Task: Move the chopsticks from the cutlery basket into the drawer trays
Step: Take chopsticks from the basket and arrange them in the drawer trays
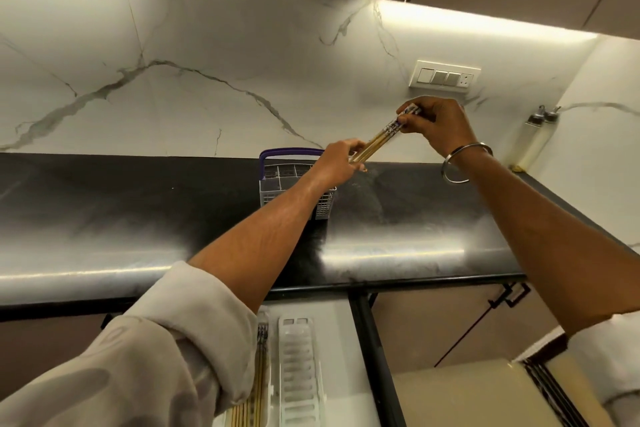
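Note:
A small bundle of tan chopsticks (379,139) with patterned dark tops is held in the air above the black counter, slanting up to the right. My left hand (341,163) grips its lower tips. My right hand (438,123) pinches the patterned upper ends. Just below and left of them stands the white cutlery basket (277,184) with a purple handle; my left forearm crosses in front of it. In the open drawer below, a white tray (301,371) lies bare, and several chopsticks (258,388) rest in the tray left of it, partly behind my sleeve.
The black counter (415,211) runs across the view with a marble backsplash behind. Two bottles (535,139) stand in the right corner under a switch plate (445,75). A cabinet door with a black handle (512,295) is to the drawer's right.

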